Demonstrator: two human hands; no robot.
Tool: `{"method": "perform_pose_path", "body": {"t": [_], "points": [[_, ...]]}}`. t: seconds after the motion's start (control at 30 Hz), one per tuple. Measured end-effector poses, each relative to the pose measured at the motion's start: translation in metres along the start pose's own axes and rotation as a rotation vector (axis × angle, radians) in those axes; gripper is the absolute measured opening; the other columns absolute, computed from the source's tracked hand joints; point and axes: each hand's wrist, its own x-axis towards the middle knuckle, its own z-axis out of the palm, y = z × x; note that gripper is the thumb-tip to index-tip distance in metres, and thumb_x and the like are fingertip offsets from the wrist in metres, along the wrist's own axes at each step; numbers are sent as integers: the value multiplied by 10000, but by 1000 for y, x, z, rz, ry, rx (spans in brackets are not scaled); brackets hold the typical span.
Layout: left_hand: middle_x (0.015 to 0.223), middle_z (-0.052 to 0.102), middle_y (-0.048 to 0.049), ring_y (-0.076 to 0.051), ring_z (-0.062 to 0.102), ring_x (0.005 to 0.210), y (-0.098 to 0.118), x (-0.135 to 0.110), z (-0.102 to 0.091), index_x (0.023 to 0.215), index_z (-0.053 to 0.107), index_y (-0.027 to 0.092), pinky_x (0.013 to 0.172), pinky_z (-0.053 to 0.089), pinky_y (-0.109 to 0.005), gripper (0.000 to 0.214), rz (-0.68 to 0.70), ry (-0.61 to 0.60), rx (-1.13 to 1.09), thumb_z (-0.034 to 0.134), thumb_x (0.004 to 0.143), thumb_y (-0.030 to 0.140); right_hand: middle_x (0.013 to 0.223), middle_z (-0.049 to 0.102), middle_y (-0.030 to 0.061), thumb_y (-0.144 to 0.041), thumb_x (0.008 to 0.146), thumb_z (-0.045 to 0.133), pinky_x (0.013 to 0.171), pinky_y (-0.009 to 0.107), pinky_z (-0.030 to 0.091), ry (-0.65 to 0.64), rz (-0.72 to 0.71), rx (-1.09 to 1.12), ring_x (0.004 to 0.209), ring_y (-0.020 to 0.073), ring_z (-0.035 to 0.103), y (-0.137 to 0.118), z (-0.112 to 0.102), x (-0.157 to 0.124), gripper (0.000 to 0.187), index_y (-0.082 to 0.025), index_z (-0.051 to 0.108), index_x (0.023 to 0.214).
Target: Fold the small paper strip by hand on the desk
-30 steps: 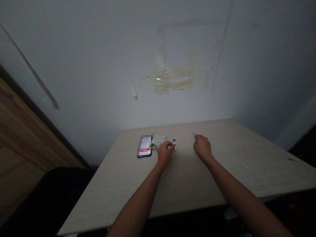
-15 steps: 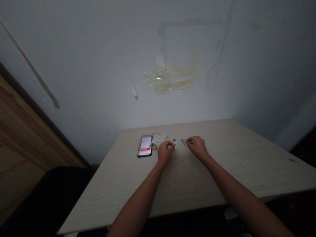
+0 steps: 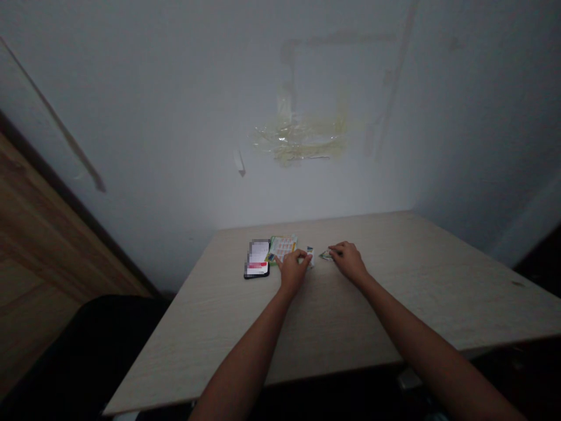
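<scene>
My left hand (image 3: pixel 293 270) rests on the table, thumb and forefinger pinched at the edge of a small white printed piece of paper (image 3: pixel 311 250). Most of that paper is hidden behind the fingers. To its right, my right hand (image 3: pixel 349 261) has its fingertips closed on a small green-and-white printed piece of paper (image 3: pixel 325 255), whose pointed end sticks out leftward. A colourful printed card (image 3: pixel 284 242) lies just beyond my left hand, partly covered by it. A phone (image 3: pixel 258 257) with a lit screen lies left of the card.
The pale wood-grain table (image 3: pixel 228 327) meets a grey wall (image 3: pixel 184 117) at its far edge. Strips of old tape (image 3: pixel 302 143) cling to the wall. Wooden boards (image 3: pixel 35 245) and a dark rounded object (image 3: pixel 109 333) stand to the left.
My right hand has shifted slightly left, and the green-and-white paper in it has turned, its point now lower. My left hand stays in place.
</scene>
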Motion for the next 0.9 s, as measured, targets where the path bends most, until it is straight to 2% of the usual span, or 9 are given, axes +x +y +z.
{"method": "perform_pose_path", "body": {"t": [0.2, 0.4, 0.53, 0.7, 0.9], "points": [[935, 756, -11, -239, 635, 1006, -1, 0, 0, 830, 710, 240, 1121, -1, -658, 175, 5, 7, -11, 614, 852, 384, 920, 712, 96, -329, 823, 603, 868, 317, 410, 6, 13, 53, 959, 239, 597, -2, -2, 0, 206, -174, 739, 821], [930, 758, -7, -238, 634, 1014, 3, 0, 0, 818, 714, 239, 1113, 7, -670, 179, 3, -4, -31, 614, 849, 384, 808, 693, 63, -336, 815, 545, 720, 288, 436, 85, 147, 286, 774, 194, 625, -11, 0, -2, 191, -174, 638, 775], [945, 754, 1, -236, 621, 1040, 8, -2, 1, 803, 716, 248, 1125, -5, -652, 175, 23, -15, -59, 612, 848, 383, 756, 667, 38, -376, 827, 511, 678, 283, 430, 157, 153, 390, 715, 183, 612, -23, -2, -7, 206, -193, 579, 762], [945, 749, -1, -234, 621, 1037, 9, -4, 3, 812, 711, 245, 1132, 24, -645, 168, 41, -9, -44, 619, 844, 382, 712, 649, 21, -428, 805, 544, 633, 279, 429, 81, 157, 547, 667, 181, 602, -32, 1, -10, 229, -202, 564, 768], [958, 755, -15, -243, 620, 1029, 6, -2, 1, 819, 716, 247, 1130, 11, -643, 184, 16, 5, -13, 615, 842, 399, 711, 640, 14, -458, 746, 613, 638, 276, 434, -4, 132, 717, 680, 173, 591, -30, 9, -8, 269, -193, 571, 767]]}}
